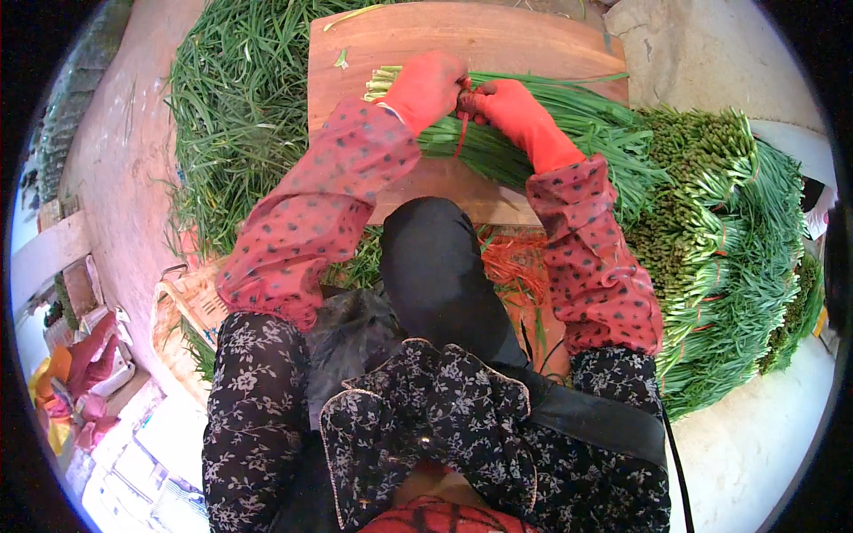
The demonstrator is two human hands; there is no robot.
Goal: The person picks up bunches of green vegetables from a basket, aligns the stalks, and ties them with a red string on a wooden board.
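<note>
A bundle of garlic chives (pixel 573 110) lies across a wooden board (pixel 426 30), its pale cut ends to the left and green leaves to the right. Wearing an orange-red rubber glove, my left hand (pixel 426 86) closes its fingers on a red tie (pixel 461 138) above the bundle. My right hand (pixel 513 113), gloved alike, pinches the tie just beside it, so the fingertips nearly meet. A length of the tie hangs down over the leaves. The fingers hide the spot where its ends cross.
Stacked tied chive bundles (pixel 713 266) stand at the right, beside the board. A large heap of loose chives (pixel 233 113) covers the floor on the left. Loose red ties (pixel 516 263) lie below the board, near my knee (pixel 433 266). A plastic basket (pixel 193 300) sits at the lower left.
</note>
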